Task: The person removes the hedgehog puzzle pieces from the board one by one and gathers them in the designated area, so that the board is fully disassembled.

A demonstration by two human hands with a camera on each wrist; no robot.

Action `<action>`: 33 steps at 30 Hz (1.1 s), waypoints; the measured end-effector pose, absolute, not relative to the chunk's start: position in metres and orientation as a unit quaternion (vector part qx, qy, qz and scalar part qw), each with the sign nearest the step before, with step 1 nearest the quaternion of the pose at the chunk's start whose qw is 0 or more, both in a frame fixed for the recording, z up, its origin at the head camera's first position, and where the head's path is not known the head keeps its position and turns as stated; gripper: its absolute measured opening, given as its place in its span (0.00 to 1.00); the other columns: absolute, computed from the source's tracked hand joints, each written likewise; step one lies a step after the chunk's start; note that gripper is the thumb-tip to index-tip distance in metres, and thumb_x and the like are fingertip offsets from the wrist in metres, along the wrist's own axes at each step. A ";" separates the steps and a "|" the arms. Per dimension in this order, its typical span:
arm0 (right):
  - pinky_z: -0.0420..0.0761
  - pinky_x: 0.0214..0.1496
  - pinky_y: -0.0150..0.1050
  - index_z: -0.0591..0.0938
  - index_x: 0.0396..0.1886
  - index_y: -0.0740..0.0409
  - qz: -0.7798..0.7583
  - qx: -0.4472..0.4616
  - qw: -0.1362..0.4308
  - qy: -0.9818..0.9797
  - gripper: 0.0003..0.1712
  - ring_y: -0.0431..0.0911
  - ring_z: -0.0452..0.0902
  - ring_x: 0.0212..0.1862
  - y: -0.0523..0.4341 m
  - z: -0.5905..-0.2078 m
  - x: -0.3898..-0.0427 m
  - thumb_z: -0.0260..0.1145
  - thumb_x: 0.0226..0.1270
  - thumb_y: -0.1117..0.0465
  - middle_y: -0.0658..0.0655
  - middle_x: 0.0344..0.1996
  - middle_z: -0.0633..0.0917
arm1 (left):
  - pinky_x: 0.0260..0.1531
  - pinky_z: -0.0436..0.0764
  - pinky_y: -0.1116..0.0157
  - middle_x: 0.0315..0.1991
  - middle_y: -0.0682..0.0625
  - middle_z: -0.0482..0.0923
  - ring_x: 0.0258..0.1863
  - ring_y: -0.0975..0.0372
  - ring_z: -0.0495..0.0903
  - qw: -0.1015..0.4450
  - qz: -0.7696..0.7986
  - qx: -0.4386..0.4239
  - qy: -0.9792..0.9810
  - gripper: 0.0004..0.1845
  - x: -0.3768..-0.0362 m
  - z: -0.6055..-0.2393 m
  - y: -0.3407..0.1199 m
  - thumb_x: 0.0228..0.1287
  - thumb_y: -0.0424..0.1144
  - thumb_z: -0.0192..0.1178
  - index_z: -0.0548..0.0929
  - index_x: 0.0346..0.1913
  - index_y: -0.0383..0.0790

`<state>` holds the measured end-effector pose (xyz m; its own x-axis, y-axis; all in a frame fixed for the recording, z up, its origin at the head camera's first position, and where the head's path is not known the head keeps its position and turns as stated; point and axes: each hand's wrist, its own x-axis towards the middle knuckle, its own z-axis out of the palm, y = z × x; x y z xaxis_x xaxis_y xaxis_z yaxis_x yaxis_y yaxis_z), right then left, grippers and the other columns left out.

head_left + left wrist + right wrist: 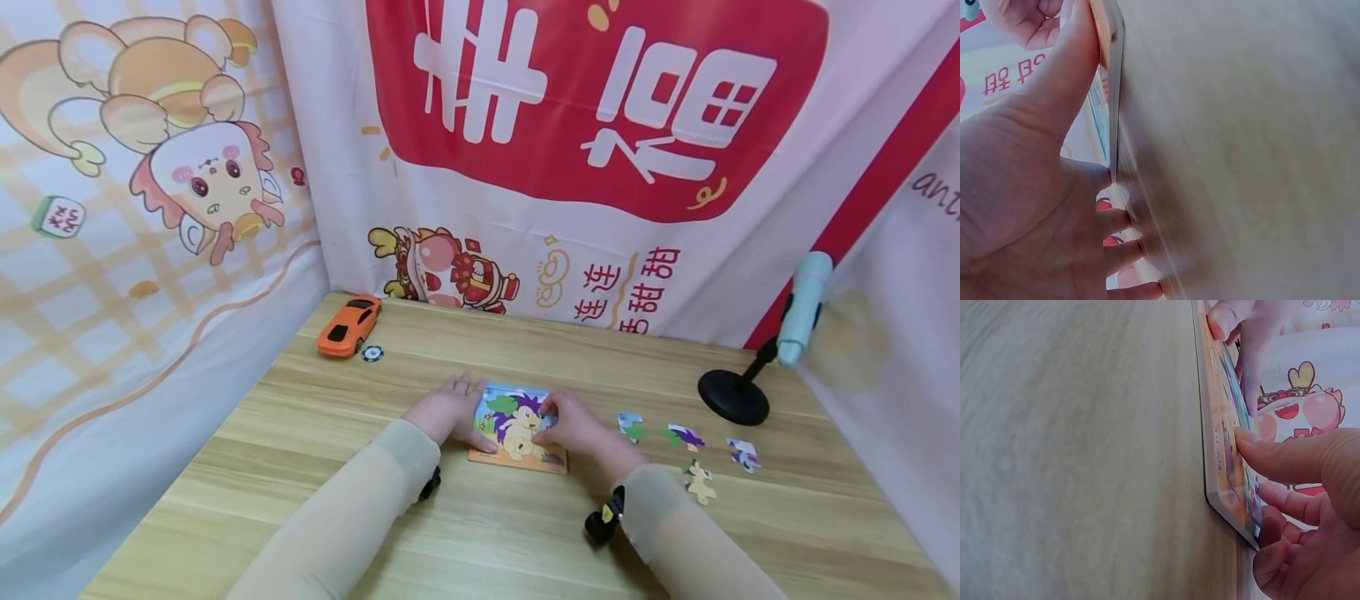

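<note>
Both hands kept working: left hand [450, 408] flat bracing square wooden puzzle board [517, 427], right hand [573, 423] fingertips pressing its picture squarely down.

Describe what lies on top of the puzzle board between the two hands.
On the puzzle board lie fitted pieces showing a yellow animal. The left hand rests on its left edge; the right hand presses its right side. What picture lies beneath the hands is hidden.

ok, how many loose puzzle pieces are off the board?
4, all right of the puzzle board on the table: one nearest it, one further right, one far right, one nearest the camera. The hands may hide others.
</note>
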<state>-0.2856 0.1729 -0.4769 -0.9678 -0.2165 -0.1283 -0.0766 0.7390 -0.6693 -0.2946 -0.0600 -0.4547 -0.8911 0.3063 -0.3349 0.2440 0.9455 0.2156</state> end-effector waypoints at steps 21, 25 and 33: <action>0.72 0.33 0.41 0.78 0.30 0.56 -0.372 -0.159 0.138 0.904 0.07 0.47 0.72 0.32 0.188 -0.472 -0.293 0.67 0.68 0.66 0.52 0.30 0.78 | 0.72 0.50 0.49 0.79 0.40 0.39 0.76 0.45 0.42 0.189 0.073 0.144 0.969 0.69 -0.298 -0.458 -0.060 0.40 0.76 0.66 0.45 0.80 0.47; 0.73 0.29 0.40 0.78 0.31 0.57 -0.384 -0.148 0.153 0.898 0.07 0.46 0.72 0.26 0.190 -0.467 -0.292 0.63 0.72 0.66 0.54 0.28 0.78 | 0.71 0.50 0.48 0.79 0.41 0.39 0.76 0.45 0.41 0.188 0.075 0.144 0.969 0.69 -0.298 -0.458 -0.060 0.39 0.77 0.65 0.45 0.80 0.48; 0.72 0.28 0.36 0.78 0.32 0.62 -0.422 -0.171 0.145 0.879 0.06 0.46 0.69 0.26 0.200 -0.454 -0.290 0.62 0.71 0.67 0.54 0.28 0.78 | 0.71 0.51 0.47 0.79 0.41 0.39 0.76 0.45 0.42 0.185 0.079 0.144 0.969 0.69 -0.296 -0.457 -0.060 0.38 0.77 0.65 0.46 0.80 0.48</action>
